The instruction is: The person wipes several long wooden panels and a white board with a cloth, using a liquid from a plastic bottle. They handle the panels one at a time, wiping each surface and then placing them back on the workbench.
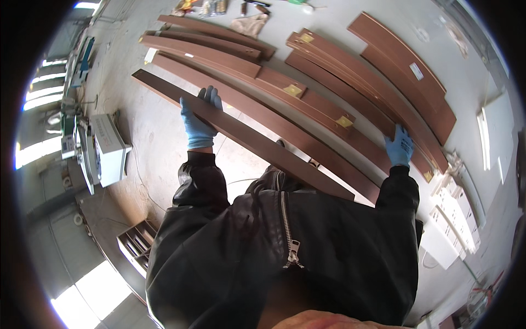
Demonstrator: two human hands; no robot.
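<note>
A long brown board (257,142) slants across in front of my body, its far end to the upper left and its near end by my jacket. My left hand (200,120), in a blue work glove, is closed around it, thumb on one side and fingers on the other. My right hand (399,147), gloved the same way, lies on a stack of brown boards (350,90) at the right, fingers stretched out over the wood. Between the hands, another brown board (307,136) lies beside the held one. What is under my right palm is hidden.
More brown panels (408,66) lie at the far right and others (213,46) at the far left, some with yellow labels. A cloth (250,24) lies at the back. White panels (452,219) stand at the right; a white machine (104,142) and a slotted shelf box (137,244) are at the left.
</note>
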